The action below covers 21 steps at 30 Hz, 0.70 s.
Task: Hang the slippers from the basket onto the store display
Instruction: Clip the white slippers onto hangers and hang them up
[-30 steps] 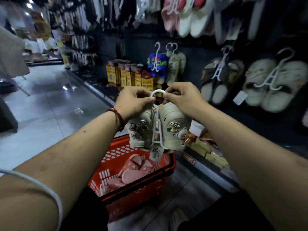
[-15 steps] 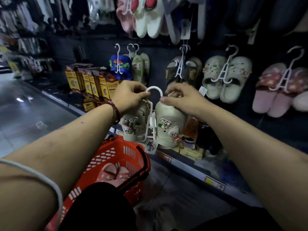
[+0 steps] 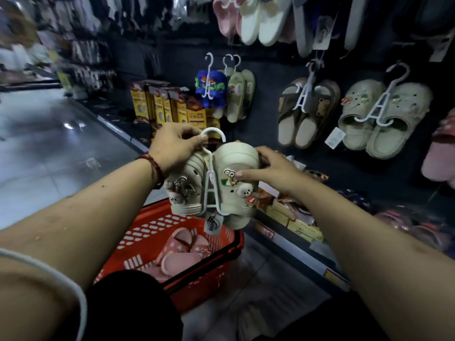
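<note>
Against the dim display wall (image 3: pixel 270 67), left hand (image 3: pixel 172 146) pinches the hanger (image 3: pixel 217 132), right hand (image 3: pixel 275 168) cups cream slippers (image 3: pixel 234 195), fingertips hidden.

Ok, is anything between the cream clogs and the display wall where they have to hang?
Nothing visible. Left hand pinches the white hanger, right hand grips the cream clogs; open air lies between them and the bare display wall between the green slippers and bear slippers.
</note>
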Each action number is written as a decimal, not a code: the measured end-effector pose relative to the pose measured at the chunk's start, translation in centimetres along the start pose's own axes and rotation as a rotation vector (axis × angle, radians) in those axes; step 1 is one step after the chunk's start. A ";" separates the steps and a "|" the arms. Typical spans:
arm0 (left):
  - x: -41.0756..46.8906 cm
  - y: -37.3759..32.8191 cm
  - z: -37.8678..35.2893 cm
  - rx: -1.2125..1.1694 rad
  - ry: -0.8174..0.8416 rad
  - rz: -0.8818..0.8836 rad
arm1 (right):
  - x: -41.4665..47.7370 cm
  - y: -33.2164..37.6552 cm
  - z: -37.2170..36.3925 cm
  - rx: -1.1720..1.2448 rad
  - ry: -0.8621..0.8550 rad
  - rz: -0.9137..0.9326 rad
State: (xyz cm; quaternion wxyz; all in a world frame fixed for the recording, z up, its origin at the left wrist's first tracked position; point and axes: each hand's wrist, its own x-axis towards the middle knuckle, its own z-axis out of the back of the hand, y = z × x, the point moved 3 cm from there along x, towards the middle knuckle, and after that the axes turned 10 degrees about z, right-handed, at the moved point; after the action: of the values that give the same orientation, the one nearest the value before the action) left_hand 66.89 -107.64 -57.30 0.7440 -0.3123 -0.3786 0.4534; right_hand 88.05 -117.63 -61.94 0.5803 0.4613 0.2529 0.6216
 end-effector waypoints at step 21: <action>-2.6 22.8 9.8 0.087 -0.307 0.407 | 7.8 -4.2 -22.6 0.440 0.169 -0.022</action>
State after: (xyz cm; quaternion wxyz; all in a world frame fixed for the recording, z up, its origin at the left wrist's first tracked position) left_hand 47.84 -99.82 -71.39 0.5841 -0.2774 -0.3967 0.6515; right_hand 71.26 -104.40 -73.38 0.4492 0.5202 0.4351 0.5816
